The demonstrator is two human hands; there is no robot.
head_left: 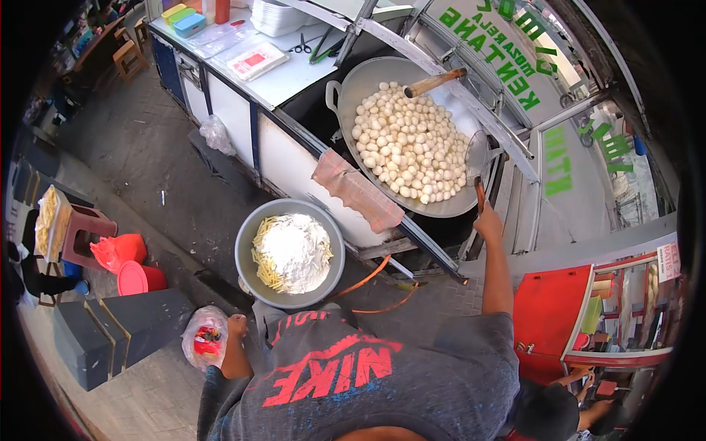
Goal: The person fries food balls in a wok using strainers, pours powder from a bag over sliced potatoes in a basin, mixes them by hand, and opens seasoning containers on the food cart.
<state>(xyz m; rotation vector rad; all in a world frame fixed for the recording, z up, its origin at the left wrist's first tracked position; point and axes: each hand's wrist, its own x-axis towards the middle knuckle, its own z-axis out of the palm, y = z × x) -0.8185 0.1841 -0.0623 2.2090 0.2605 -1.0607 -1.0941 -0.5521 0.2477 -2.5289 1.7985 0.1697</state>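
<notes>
My right hand (488,223) is closed around the wooden handle of a wire strainer (479,156), whose mesh end rests at the right side of a large wok (375,73). Many round pale balls (412,143) fill the wok, and a thick wooden handle (435,82) lies over its upper rim. Low on the left, my left hand (237,326) is beside a clear plastic bag (205,339) with red and dark contents; its fingers are too small to make out. Between my arms stands a grey basin (336,253) holding white powder (296,250) over pale yellow strips.
A cloth (357,192) hangs on the cart's edge. The cart top (283,81) carries scissors (302,45), packets and white boxes. Red tubs (141,279) and a stool (84,231) stand left. A red cabinet (551,312) and another person (548,411) are at lower right.
</notes>
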